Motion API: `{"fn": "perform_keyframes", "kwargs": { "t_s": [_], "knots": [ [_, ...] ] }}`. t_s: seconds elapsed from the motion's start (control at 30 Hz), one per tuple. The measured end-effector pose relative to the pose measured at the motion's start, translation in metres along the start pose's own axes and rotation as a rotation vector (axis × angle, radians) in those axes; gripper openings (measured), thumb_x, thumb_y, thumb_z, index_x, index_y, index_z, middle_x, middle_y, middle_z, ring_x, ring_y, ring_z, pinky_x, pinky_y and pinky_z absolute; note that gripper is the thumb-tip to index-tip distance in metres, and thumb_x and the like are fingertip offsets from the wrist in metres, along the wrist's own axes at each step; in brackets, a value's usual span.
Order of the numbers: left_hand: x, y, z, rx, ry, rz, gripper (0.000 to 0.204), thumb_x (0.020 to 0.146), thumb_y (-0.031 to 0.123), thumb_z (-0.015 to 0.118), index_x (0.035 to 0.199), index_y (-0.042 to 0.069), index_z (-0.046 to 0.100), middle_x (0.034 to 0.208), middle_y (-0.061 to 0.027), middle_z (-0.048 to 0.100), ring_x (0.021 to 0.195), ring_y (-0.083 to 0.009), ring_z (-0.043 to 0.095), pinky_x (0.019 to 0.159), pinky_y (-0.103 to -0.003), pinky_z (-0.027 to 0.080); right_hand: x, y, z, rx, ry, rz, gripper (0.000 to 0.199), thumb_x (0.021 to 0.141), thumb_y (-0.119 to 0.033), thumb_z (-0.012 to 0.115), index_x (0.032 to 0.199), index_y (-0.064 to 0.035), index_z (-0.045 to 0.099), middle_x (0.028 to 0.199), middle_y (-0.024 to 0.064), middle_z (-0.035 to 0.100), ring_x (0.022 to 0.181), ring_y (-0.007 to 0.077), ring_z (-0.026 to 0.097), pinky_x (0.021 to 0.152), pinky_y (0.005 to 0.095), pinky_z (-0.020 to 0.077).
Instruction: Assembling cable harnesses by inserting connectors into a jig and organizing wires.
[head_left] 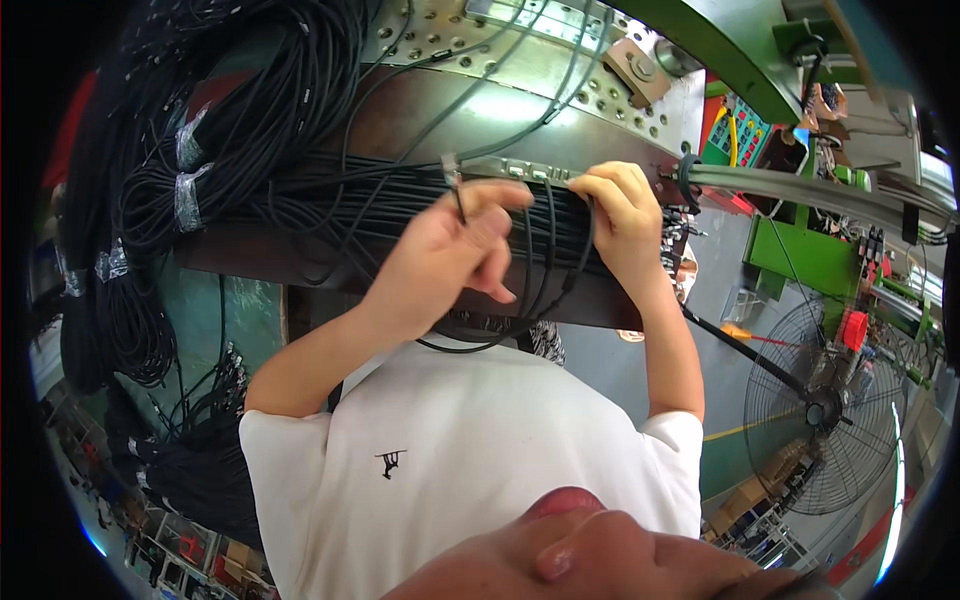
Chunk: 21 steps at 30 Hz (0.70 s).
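The left hand [450,250] pinches a thin black cable [459,205] between thumb and forefinger, over the row of black cables [330,200] lying across the dark bench [260,262]. The right hand [618,205] grips looped cables at a metal fixture [515,168], fingertips hidden behind them. Taped coils [190,190] hang left, partly cut off.

Bench [250,262] across the middle, with a row of cables [380,195] laid side by side on it. Metal bar [520,168] along the far edge of the cables, between the two hands. Left hand [455,245] over the cables, pinching a cable end [458,200]; right hand [622,210] just right of it, at the bar. Bundled cable coils [190,150] hanging left of the bench. Perforated plate [560,70] behind. Standing fan [825,405] on the floor, far right.
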<state>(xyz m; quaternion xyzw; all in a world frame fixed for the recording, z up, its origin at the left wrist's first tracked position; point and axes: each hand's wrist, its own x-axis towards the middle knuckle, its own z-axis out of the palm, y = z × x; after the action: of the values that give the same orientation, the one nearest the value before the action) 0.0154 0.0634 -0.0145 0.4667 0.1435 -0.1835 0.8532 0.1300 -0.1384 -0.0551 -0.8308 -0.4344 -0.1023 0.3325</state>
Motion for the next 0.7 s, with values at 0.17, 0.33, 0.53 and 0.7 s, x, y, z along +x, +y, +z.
{"fn": "perform_keyframes", "kwargs": {
  "t_s": [0.17,0.33,0.53,0.7],
  "knots": [
    [0.008,-0.002,0.004,-0.034,-0.189,-0.138,0.039,0.1,0.031,0.037,0.098,-0.003,0.056,0.063,-0.0042,0.054,0.053,-0.0098,0.052,0.052,-0.023,0.05,0.004,0.004,-0.002,0.031,-0.047,0.042,0.023,0.065,0.01,0.064,0.084,-0.0042,0.063,0.08,0.0073,0.057,0.077,0.0264,0.056,0.066,0.0358,0.0471],
    [0.014,-0.002,0.004,-0.026,-0.264,-0.238,0.04,0.101,0.033,0.035,0.093,0.0,0.055,0.059,-0.0021,0.052,0.048,-0.0093,0.05,0.048,-0.022,0.044,0.004,0.001,-0.004,-0.008,-0.093,0.032,0.025,0.065,0.009,0.065,0.086,-0.0043,0.063,0.084,0.0071,0.057,0.081,0.0258,0.056,0.068,0.0362,0.0473],
    [0.027,0.011,0.023,-0.034,-0.407,-0.447,0.038,0.099,0.032,0.038,0.094,-0.002,0.055,0.058,-0.006,0.054,0.046,-0.0116,0.051,0.043,-0.025,0.044,0.024,-0.038,-0.03,-0.126,-0.097,-0.264,0.034,0.066,-0.009,0.068,0.099,-0.0072,0.06,0.096,0.0063,0.06,0.092,0.0249,0.058,0.076,0.0365,0.0484],
    [0.007,0.03,0.012,0.844,-0.428,-0.102,0.02,0.09,0.016,0.052,0.084,0.0,0.062,0.064,-0.006,0.062,0.055,-0.0137,0.058,0.053,-0.027,0.044,0.0,0.01,-0.032,-0.025,0.151,0.027,0.02,0.069,0.004,0.066,0.088,-0.003,0.06,0.087,0.0086,0.063,0.084,0.0271,0.061,0.075,0.0355,0.0489]
  ]
}}
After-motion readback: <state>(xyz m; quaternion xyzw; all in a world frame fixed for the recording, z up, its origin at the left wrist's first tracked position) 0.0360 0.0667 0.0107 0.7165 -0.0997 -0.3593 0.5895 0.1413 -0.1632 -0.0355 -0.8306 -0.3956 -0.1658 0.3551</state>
